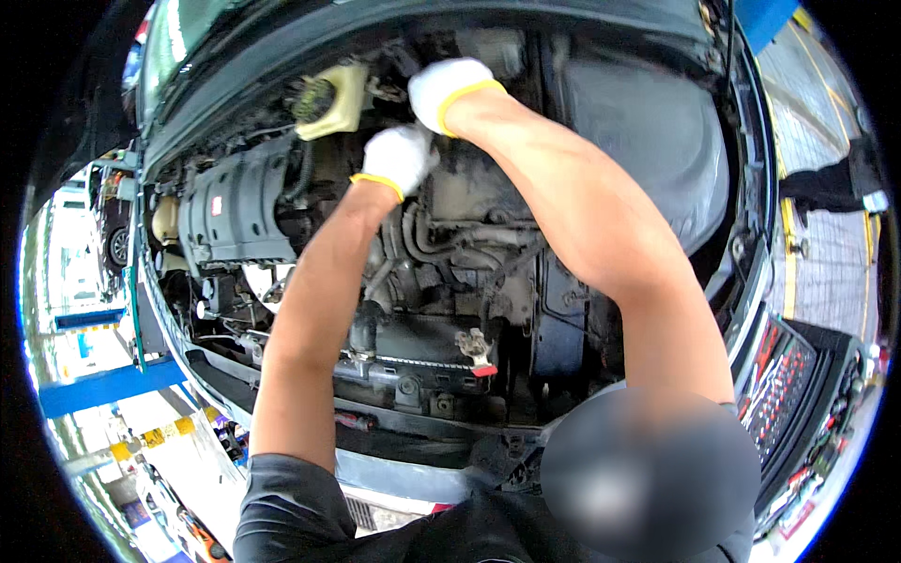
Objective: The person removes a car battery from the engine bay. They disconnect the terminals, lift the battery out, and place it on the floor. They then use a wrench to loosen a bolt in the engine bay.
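Both my hands wear white gloves with yellow cuffs and reach deep into a car's engine bay. My left hand (397, 161) is closed, low over the parts right of the engine cover, beside a small dark metal part. Slightly farther back and to the right, my right hand (450, 92) curls downward near the bulkhead. Its fingertips point away from view, and whatever either hand grips is hidden. A cream fluid reservoir (348, 98) with a dark cap stands just left of my hands. The grey engine cover (235, 206) lies farther left.
Hoses (422, 239) and the radiator (413, 349) lie nearer to me. A metal bracket (474, 347) with a red tip rests by the radiator. A large dark panel (648, 131) fills the right side. An open tool case (784, 394) stands right of the car; a blue lift arm (113, 387) is at left.
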`<state>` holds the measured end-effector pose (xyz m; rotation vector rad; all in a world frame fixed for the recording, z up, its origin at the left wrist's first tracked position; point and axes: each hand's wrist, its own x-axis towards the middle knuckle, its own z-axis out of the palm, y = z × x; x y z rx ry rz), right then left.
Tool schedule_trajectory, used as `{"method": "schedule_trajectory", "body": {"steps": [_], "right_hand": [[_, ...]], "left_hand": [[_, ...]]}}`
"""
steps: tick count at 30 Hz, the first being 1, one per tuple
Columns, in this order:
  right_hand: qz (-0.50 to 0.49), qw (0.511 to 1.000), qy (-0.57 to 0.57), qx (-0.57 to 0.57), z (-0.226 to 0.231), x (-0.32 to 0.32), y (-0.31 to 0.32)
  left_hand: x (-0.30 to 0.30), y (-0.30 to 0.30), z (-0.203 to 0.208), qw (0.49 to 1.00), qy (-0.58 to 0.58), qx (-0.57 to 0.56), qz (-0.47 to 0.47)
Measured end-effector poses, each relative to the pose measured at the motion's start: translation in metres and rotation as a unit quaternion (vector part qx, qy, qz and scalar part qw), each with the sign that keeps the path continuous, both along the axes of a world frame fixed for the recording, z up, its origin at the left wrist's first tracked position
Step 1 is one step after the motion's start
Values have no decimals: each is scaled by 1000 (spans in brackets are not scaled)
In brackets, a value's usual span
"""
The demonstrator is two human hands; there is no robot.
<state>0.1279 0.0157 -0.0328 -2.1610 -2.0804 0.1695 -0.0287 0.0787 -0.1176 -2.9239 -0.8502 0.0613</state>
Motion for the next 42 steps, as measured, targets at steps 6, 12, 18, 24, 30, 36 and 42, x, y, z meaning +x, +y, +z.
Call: {"method": "schedule_trajectory", "body": {"steps": [6,12,18,24,30,36,42], "right_hand": [[-28,998,-1,-58,8,-15,5],[13,998,32,-58,-9,1,14],[-8,996,32,-78,5,-24,7],[-8,995,47,-82,4,-21,8],[-4,993,70,-99,7,-13,7],[-3,991,100,-91,1,-12,3],[14,953,256,-160,50,7,-50]], "left_hand": [[-34,-54,39,987,-154,-35,-19],[-7,-106,193,919,-375,-26,-121],[69,-64,255,930,-357,23,-81],[133,-41,258,983,-181,10,-5],[133,-41,267,987,-154,1,41],[46,-94,293,956,-285,-42,46],[-88,-207,287,953,-271,-130,50]]}}
